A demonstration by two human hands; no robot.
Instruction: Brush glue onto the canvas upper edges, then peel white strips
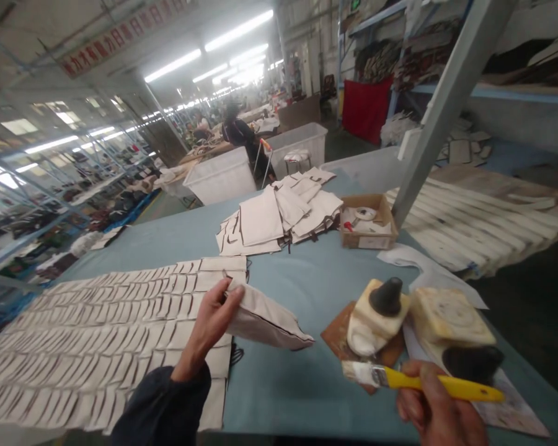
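Observation:
My left hand (214, 316) pinches one end of a cream fabric piece (270, 319) with a dark edge, held tilted above the blue-green table. At the lower right my right hand (439, 402) grips a brush (465, 388) by its yellow handle; its whitish bristles point left. Just beyond the bristles, a cream container (369, 328) with a black cone-shaped part stands on a brown board (335, 331). Rows of overlapping cream pieces (134, 322) with dark edges cover the table's left side, partly behind my left forearm.
A loose pile of cream pieces (279, 214) lies at the table's far side, beside a cardboard box (369, 238) holding tape. A second stained container (451, 316) stands at right. A grey post (451, 105) rises behind the box. Farther off are white bins (223, 176) and a person.

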